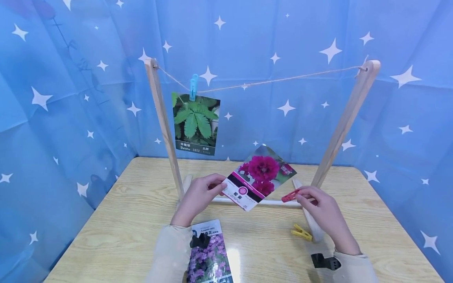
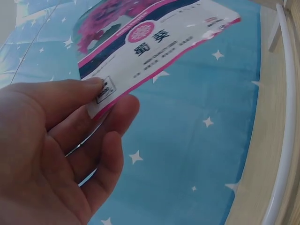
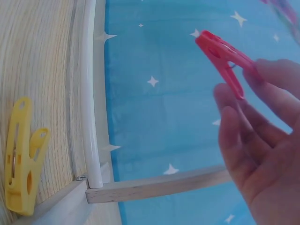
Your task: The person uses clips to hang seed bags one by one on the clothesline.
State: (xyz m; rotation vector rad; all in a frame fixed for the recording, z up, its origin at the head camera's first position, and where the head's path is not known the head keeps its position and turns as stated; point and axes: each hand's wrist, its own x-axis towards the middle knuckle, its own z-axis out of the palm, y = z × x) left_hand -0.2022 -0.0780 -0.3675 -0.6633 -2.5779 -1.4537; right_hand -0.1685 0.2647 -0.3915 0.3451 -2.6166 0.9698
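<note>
Between thumb and fingers my left hand (image 1: 199, 196) pinches a seed packet with magenta flowers (image 1: 263, 169) by its lower left corner. The packet tilts in the air above the table, and its white lower part shows in the left wrist view. My right hand (image 1: 323, 208) holds a red clothespin (image 3: 220, 56) by its handle end, just right of the packet and apart from it. A green-leaf seed packet (image 1: 196, 125) hangs from the string (image 1: 269, 81) under a blue clothespin (image 1: 193, 87). On the table near my right wrist lies a yellow clothespin (image 1: 301, 232).
A purple-flower seed packet (image 1: 209, 255) lies on the table (image 1: 116, 220), partly under my left forearm. Two wooden posts, left (image 1: 164, 125) and right (image 1: 345, 122), carry the string. A white bar (image 1: 272, 202) joins their feet. Behind hangs a blue star-patterned curtain (image 1: 247, 39).
</note>
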